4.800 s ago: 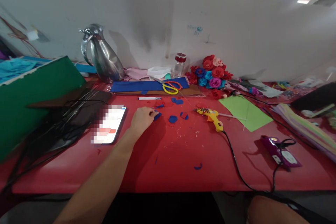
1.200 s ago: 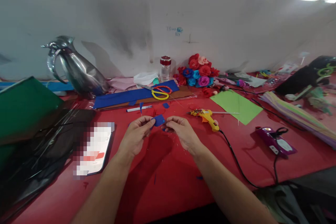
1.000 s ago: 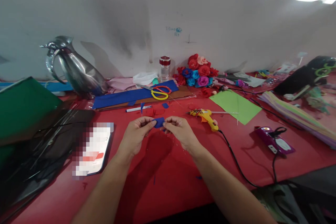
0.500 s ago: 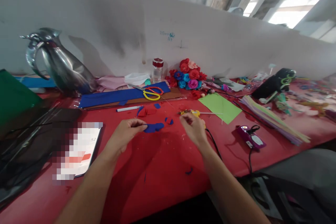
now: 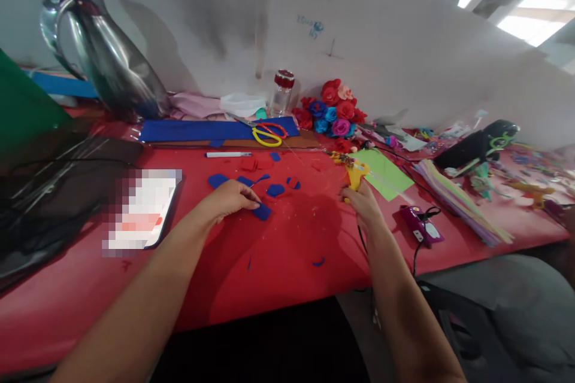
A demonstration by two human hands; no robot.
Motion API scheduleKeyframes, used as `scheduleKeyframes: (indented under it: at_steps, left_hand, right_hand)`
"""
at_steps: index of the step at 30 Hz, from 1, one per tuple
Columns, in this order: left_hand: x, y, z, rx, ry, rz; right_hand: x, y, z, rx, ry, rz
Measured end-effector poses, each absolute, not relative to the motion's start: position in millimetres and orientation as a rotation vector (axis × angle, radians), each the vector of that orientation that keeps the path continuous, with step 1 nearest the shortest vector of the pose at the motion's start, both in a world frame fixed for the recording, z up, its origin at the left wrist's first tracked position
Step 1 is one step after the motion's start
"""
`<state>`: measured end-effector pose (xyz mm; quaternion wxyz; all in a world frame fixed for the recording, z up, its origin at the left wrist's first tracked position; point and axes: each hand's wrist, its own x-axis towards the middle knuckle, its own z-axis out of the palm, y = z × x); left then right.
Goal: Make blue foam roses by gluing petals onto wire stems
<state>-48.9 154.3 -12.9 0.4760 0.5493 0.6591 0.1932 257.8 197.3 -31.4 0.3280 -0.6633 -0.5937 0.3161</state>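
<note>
Between the fingertips of my left hand (image 5: 231, 200) is a small blue felt piece (image 5: 262, 210), held just above the red tabletop (image 5: 278, 251). My right hand (image 5: 363, 200) is wrapped round the handle of a yellow glue gun (image 5: 356, 175), whose nozzle end points up and left. Other blue pieces (image 5: 275, 190) lie beyond my left hand, one partly hidden behind its fingers. Several red pieces (image 5: 256, 164) rest farther back, near a white marker (image 5: 228, 155).
Scissors (image 5: 268, 131) lie on a blue strip (image 5: 179, 130) at the back. Paper roses (image 5: 335, 109), a jar (image 5: 282, 93) and a steel jug (image 5: 108, 54) line the wall. Right are a green sheet (image 5: 386, 176) and a purple power socket (image 5: 420, 226); left, a phone (image 5: 148, 209).
My right hand has taken hold of the glue gun and lifted it. The blue pieces have been spread apart on the table, and my left hand now holds one. The view has tilted down.
</note>
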Motion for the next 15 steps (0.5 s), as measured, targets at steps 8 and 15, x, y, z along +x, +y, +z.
scheduleKeyframes:
  at_steps: [8, 15]
  left_hand:
    - [-49.8, 155.8, -20.6, 1.413, 1.567, 0.485]
    - [-49.7, 156.5, -25.2, 1.394, 1.58, 0.566]
  right_hand:
    - [224.4, 149.1, -13.8, -1.085, -1.054, 1.593]
    - [210.5, 135.6, -14.9, -1.21, -1.315, 1.401]
